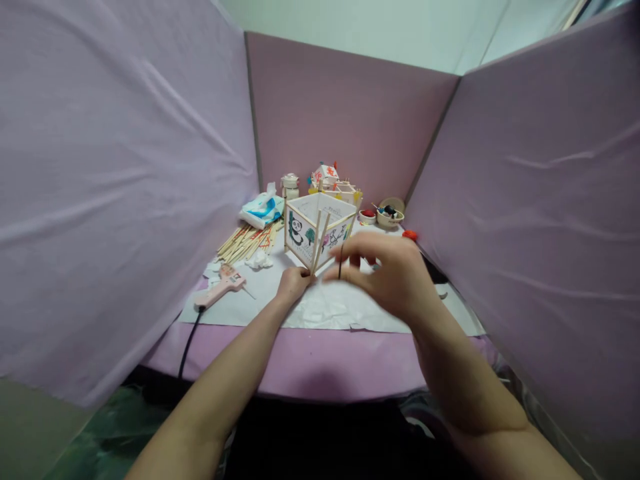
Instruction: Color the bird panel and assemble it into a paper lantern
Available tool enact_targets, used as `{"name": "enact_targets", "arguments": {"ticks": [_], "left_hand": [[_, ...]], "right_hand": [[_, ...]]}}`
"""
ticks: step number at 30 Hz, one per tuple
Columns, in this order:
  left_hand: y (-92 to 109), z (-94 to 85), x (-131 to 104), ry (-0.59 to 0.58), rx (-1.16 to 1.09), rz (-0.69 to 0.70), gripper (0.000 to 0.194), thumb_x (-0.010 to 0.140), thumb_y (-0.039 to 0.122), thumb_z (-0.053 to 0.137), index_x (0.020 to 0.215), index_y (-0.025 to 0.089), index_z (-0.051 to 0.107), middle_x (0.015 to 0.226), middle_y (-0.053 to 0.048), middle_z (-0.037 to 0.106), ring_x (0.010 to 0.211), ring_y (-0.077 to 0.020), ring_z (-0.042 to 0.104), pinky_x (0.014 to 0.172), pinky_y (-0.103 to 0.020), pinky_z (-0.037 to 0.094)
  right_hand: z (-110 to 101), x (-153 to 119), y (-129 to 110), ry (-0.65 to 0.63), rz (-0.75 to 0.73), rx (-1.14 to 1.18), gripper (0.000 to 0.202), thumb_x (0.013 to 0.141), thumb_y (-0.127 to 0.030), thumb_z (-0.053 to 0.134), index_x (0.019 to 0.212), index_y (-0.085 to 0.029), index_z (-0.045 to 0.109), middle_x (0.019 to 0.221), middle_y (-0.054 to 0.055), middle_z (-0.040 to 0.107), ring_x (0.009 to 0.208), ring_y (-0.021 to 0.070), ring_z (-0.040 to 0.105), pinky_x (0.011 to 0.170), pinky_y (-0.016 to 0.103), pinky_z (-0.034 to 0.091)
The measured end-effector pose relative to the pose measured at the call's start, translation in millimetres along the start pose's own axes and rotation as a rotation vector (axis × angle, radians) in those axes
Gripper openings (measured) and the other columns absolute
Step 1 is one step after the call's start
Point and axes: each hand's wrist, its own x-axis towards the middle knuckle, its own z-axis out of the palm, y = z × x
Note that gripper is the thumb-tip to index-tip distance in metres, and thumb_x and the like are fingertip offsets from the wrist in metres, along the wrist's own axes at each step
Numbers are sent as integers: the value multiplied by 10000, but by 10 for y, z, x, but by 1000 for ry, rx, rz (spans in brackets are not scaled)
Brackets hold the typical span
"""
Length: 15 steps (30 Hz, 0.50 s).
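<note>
A paper lantern (303, 235) with a wooden stick frame stands in front of me, its panels painted with a panda, a tree and other figures. My left hand (294, 284) is closed around the bottom of its near corner, where two sticks (321, 243) meet in a narrow V. Just right of that corner is my right hand (383, 267), slightly blurred, thumb and forefinger bent toward each other. A thin black band (341, 261) runs upright between those two fingertips, apart from the lantern sticks.
On the left lie a pink glue gun (220, 290) with a black cord, crumpled tissue (259, 260), a bundle of sticks (245, 243) and a wipes pack (263, 210). Behind stand a lidded jar (290, 186), another lantern (327, 175) and a bowl (389, 218). Pink panels (350, 113) enclose the table.
</note>
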Motion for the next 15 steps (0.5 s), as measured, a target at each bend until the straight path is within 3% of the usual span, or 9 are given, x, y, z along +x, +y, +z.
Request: {"name": "enact_targets", "arguments": {"ticks": [3, 6, 15], "left_hand": [[-1, -9, 2, -47, 57, 0, 311, 957, 364, 629, 1187, 155, 627, 1190, -81, 640, 1016, -226, 650, 864, -413, 565], [-5, -17, 15, -65, 107, 4, 311, 957, 364, 628, 1188, 156, 626, 1193, -83, 639, 1025, -227, 648, 869, -415, 563], [11, -46, 10, -87, 196, 17, 317, 963, 365, 619, 1204, 158, 618, 1207, -88, 633, 1031, -227, 645, 877, -423, 561]], "right_hand": [[284, 545, 566, 29, 197, -1, 375, 839, -461, 742, 1071, -166, 756, 784, 53, 737, 709, 165, 637, 694, 281, 454], [439, 935, 888, -125, 236, -74, 361, 803, -399, 781, 1047, -132, 769, 771, 56, 729, 698, 160, 615, 669, 276, 417], [615, 1386, 778, -446, 184, -47, 185, 795, -273, 770, 867, -103, 766, 685, 46, 684, 569, 103, 541, 567, 265, 378]]}}
